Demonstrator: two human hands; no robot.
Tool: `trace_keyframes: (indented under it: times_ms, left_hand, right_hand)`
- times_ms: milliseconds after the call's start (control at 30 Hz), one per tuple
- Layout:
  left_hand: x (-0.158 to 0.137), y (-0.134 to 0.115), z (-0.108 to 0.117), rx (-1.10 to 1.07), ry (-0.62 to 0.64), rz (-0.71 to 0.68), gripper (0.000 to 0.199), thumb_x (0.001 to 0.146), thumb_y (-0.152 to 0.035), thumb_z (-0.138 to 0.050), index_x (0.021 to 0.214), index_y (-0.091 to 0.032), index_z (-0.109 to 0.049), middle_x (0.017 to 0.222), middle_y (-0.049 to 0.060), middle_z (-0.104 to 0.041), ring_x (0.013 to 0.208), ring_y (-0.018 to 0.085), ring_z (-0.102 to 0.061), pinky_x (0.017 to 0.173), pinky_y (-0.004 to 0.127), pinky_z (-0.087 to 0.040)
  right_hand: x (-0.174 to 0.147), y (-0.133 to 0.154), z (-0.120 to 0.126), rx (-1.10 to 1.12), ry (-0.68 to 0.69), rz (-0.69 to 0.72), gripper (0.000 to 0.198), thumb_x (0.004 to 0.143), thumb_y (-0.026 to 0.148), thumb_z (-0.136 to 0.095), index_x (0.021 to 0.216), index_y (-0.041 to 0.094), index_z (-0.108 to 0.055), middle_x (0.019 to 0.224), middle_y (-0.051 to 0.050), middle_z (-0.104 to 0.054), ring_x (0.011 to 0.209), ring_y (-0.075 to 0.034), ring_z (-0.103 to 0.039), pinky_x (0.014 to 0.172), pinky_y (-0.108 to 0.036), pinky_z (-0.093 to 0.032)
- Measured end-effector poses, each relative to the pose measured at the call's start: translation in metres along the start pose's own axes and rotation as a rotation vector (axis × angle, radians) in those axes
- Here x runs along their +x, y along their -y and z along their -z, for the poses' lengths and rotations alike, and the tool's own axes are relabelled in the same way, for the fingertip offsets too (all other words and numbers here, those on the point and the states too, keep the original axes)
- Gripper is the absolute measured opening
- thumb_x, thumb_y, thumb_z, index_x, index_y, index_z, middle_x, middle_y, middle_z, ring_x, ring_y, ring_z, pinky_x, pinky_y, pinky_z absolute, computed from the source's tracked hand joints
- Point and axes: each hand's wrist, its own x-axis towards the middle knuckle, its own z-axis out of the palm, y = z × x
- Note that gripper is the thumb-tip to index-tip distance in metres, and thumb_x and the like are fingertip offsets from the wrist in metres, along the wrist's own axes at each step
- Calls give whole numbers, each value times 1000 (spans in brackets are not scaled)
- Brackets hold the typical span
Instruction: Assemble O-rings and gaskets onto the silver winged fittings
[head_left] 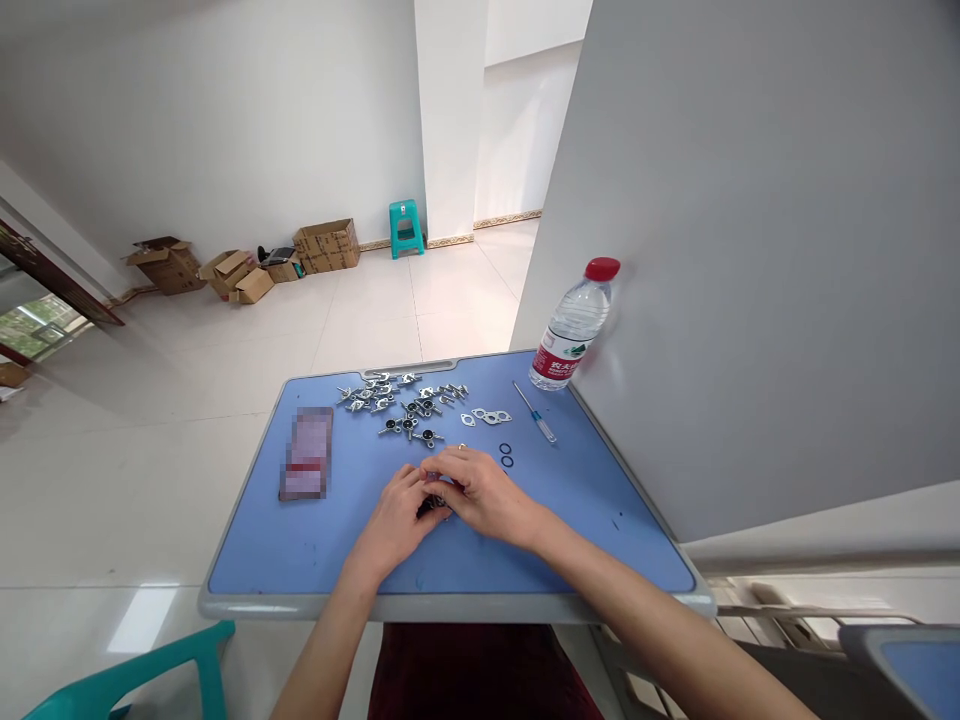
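Close together over the near middle of the table, both of my hands are closed around one small metal part. My left hand grips it from the left, thumb at the near side. From the right, my right hand pinches at its top with bent fingers. The part is mostly hidden by the fingers; only a dark and silvery bit shows. Just beyond lie several metal fittings with black round centres. Black rubber rings are right of my right hand, with flat metal gaskets farther back.
More silvery fittings and small bolts lie at the back. A screwdriver and a water bottle are on the right, beside a grey panel. A blurred flat phone-like object lies left. Cardboard boxes stand along the wall.
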Motion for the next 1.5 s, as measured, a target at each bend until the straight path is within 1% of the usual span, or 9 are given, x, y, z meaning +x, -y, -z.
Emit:
trace_keyframes:
  times_ms: [100,200,367,733,967,1133,1200,1367,1500]
  left_hand:
    - [1,-2,1,28,10,10,1,89,-21,-63,89,-22,-63,99,2,-66,96,22,-55,86,39,-49]
    - [2,-6,4,78,15,34,6,86,-21,-67,85,-21,-61,87,1,-64,88,21,-54,81,38,-47]
    - [2,-7,5,94,-3,33,7,85,-19,-66,82,-21,-60,84,0,-63,85,20,-55,81,38,-44]
    - [1,-5,5,85,-13,38,5,85,-20,-64,82,-22,-60,82,-1,-62,85,20,-55,81,37,-43]
    - [1,-6,6,105,-13,52,3,86,-20,-63,87,-23,-64,82,-1,-61,82,20,-53,81,38,-44]
    - [1,-6,5,97,-5,58,4,86,-20,-64,88,-23,-65,85,0,-63,84,20,-53,81,38,-44]
    - [1,-6,5,92,1,56,3,87,-19,-63,87,-23,-64,85,0,-63,84,19,-52,81,37,-44]
    - [1,-6,5,110,3,58,5,87,-21,-65,83,-21,-61,79,-1,-58,80,19,-50,78,36,-44]
    - [1,-7,4,88,5,66,4,87,-21,-63,84,-22,-61,84,0,-61,84,20,-53,82,38,-45]
  right_hand:
    - [0,-4,8,49,-21,-37,14,95,19,-48,89,20,-60,75,-1,-65,72,-15,-57,71,-29,-46]
    - [1,-6,22,93,-76,-120,9,93,25,-53,91,20,-61,79,-3,-65,72,-15,-56,66,-27,-46]
    - [1,-7,33,65,72,-122,11,93,23,-51,88,20,-60,79,-2,-63,69,-15,-54,67,-28,-45]
    - [1,-10,27,0,76,-69,10,93,17,-51,88,19,-60,76,-1,-62,69,-14,-53,68,-28,-44]
    - [-1,-8,21,-131,63,69,13,98,23,-48,93,18,-59,74,-3,-64,68,-15,-55,65,-27,-43]
    - [-1,-6,17,-150,65,144,16,100,22,-43,95,18,-58,74,-3,-63,68,-15,-56,63,-25,-42]
    - [-2,-5,17,-150,52,144,17,99,21,-44,91,18,-58,74,-3,-63,67,-14,-55,62,-25,-41]
    - [-3,-6,13,-189,-12,51,19,98,24,-45,82,19,-54,67,0,-59,57,-12,-48,55,-23,-37]
    - [-5,-5,11,-251,21,55,18,99,21,-41,91,17,-57,73,-3,-60,59,-12,-49,53,-23,-36]
